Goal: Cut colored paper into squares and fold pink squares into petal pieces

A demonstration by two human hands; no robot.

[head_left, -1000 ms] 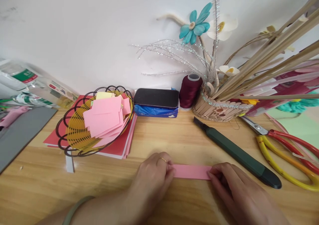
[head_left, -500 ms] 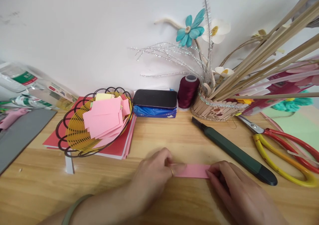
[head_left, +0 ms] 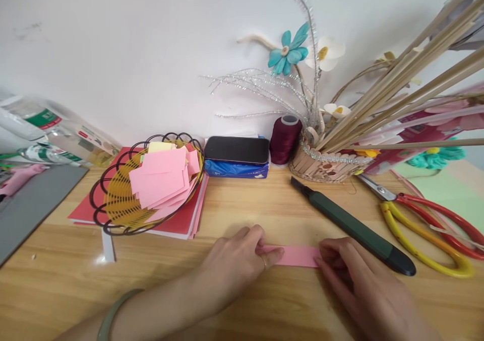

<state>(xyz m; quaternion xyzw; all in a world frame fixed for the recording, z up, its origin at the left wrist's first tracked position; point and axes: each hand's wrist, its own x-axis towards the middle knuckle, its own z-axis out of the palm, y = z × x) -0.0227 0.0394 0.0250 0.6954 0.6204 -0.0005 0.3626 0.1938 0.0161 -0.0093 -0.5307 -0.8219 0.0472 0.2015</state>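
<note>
A narrow pink paper strip (head_left: 298,256) lies across the wooden table (head_left: 242,205) between my two hands. My left hand (head_left: 242,253) is closed on the strip's left end, thumb stretched along it and a ring on one finger. At the right end, my right hand (head_left: 353,275) pinches the strip between thumb and fingers. Just beyond my right hand lies a dark green cutter (head_left: 351,227) with a black tip. A yellow wire basket (head_left: 117,200) holding pink and yellow paper pieces (head_left: 162,175) rests on red sheets at the left.
Behind the strip, a black phone (head_left: 237,150) lies on a blue packet (head_left: 234,169), beside a maroon thread spool (head_left: 285,142). A stick-sided planter (head_left: 328,167) holds flowers and long sticks. Scissors (head_left: 427,220) with red and yellow handles lie right. Plastic bottles (head_left: 68,134) are at left.
The view has shifted slightly. Both hands still hold the pink strip in nearly the same place; the left thumb shows more clearly along it.
</note>
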